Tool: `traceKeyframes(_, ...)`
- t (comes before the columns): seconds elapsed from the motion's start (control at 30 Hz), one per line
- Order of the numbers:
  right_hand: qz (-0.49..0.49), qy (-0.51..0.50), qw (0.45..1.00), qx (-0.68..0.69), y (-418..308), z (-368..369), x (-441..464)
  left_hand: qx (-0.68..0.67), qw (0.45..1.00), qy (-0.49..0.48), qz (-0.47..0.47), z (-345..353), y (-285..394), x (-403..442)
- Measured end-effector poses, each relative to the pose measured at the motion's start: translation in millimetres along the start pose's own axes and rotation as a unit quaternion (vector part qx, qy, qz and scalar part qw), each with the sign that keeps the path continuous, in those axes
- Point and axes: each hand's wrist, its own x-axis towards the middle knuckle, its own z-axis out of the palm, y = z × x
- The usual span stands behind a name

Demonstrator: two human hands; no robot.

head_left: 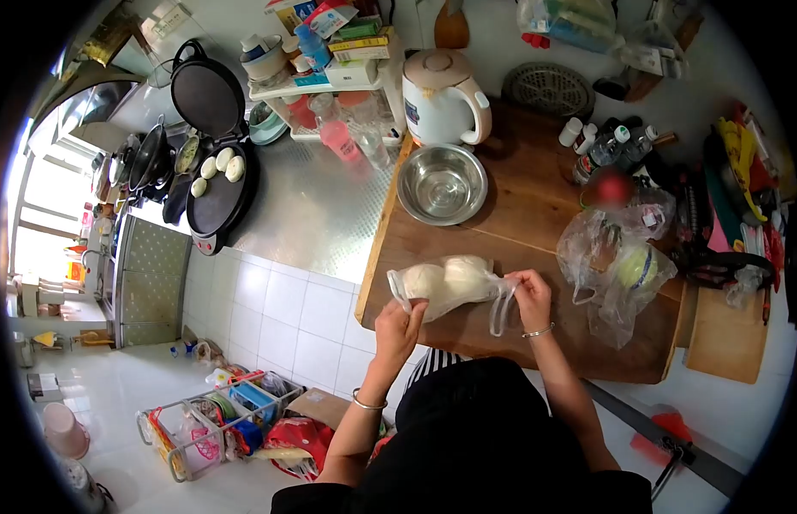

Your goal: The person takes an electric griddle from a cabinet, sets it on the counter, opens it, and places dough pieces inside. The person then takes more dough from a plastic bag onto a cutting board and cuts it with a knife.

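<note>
A clear plastic bag with pale round buns lies near the front edge of the brown wooden table. My left hand pinches the bag's handle at its left end. At the right end, my right hand has its fingers closed on the other handle, which hangs in a loop. The buns sit between my two hands. Just behind the bag stands a shiny metal bowl.
A white kettle stands behind the bowl. Plastic bags with a green vegetable lie at the right, near bottles. An open electric griddle holding several white buns is at the left. A wire basket stands below left.
</note>
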Motion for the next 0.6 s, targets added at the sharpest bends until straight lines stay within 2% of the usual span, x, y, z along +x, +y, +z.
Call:
traceKeyframes(0.07,0.027,-0.005,0.999,0.03,2.5,-7.4,-8.0,-0.049,0.996,-0.056,-0.056,1.5,0.4,-8.9)
traceKeyframes(0.13,0.027,-0.001,0.999,0.036,0.3,-7.6,-15.6,-0.086,0.992,-0.054,-0.08,5.7,1.4,-13.8)
traceKeyframes(0.2,0.026,0.002,0.999,0.042,-6.0,-4.1,-21.8,-0.027,0.987,-0.145,-0.06,1.8,2.0,-17.6)
traceKeyframes(0.23,0.025,-0.004,0.999,0.024,-11.9,-1.1,-25.0,0.023,0.988,-0.153,0.003,1.8,-1.5,-19.0)
traceKeyframes(0.33,0.006,-0.004,1.0,-0.03,-34.7,11.4,-31.6,0.072,0.979,-0.188,-0.029,-1.0,-1.8,-20.0)
traceKeyframes(0.4,-0.188,-0.064,0.975,-0.104,-66.8,20.9,-35.4,0.034,0.987,-0.152,-0.046,0.6,-2.4,-17.6)
traceKeyframes(0.43,-0.181,-0.122,0.972,-0.087,-72.0,24.9,-39.5,-0.004,0.991,-0.119,-0.063,1.8,-2.5,-18.0)
traceKeyframes(0.47,-0.182,-0.123,0.972,-0.086,-75.8,31.2,-42.2,-0.003,0.991,-0.117,-0.063,3.0,-2.6,-17.4)
traceKeyframes(0.53,-0.092,-0.306,0.946,-0.06,-80.7,45.3,-47.6,-0.186,0.962,-0.064,-0.187,5.8,-1.9,-18.5)
traceKeyframes(0.6,-0.1,-0.282,0.949,-0.102,-60.9,59.8,-49.0,-0.238,0.952,-0.033,-0.188,7.6,2.0,-20.7)
